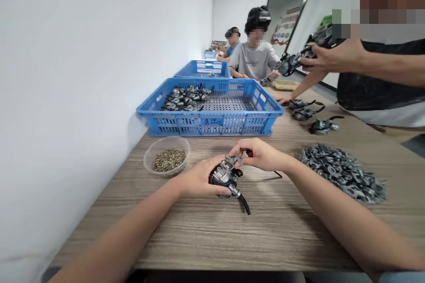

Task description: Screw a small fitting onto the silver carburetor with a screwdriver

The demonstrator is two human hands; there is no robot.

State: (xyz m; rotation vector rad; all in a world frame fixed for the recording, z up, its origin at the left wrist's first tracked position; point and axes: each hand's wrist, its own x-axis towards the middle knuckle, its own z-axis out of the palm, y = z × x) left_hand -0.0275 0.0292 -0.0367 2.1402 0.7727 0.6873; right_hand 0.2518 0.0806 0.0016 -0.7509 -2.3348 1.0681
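My left hand is wrapped round a carburetor and holds it just above or on the table, its black rubber hose pointing toward me. At the carburetor's upper side, my right hand pinches a small grey metal bracket between thumb and fingers. A red-and-black tool handle shows within the right hand, and a thin dark shaft sticks out beneath the wrist. Whether these belong to one tool is hidden by the hand.
A clear bowl of small brass-coloured screws stands left. Behind is a blue crate with several carburetors. Grey metal brackets lie heaped at right, near loose carburetors. A co-worker's hand holds carburetors at upper right; others sit behind.
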